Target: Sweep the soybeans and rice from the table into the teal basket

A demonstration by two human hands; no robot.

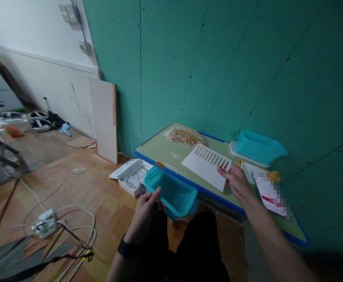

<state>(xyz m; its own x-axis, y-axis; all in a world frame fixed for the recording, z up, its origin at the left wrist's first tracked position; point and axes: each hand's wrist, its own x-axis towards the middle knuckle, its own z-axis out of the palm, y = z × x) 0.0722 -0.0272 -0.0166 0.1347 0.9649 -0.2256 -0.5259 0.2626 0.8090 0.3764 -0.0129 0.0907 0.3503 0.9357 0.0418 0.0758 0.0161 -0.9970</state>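
Note:
My left hand (148,205) grips the near rim of a teal plastic basket (171,192), held at the front edge of a green table with a blue border (159,150). My right hand (236,181) holds the right end of a white slotted scraper board (206,164) that lies flat on the table. A pile of tan grains (185,136) sits at the table's far left, beyond the board. Thin trails of grains lie between the pile and the table's edge.
A second teal tub on a white lid (258,147) stands at the back right by the green wall. A printed packet (269,192) lies right of my hand. On the wooden floor are an open white box (130,176), a power strip with cables (45,223) and a leaning board (103,119).

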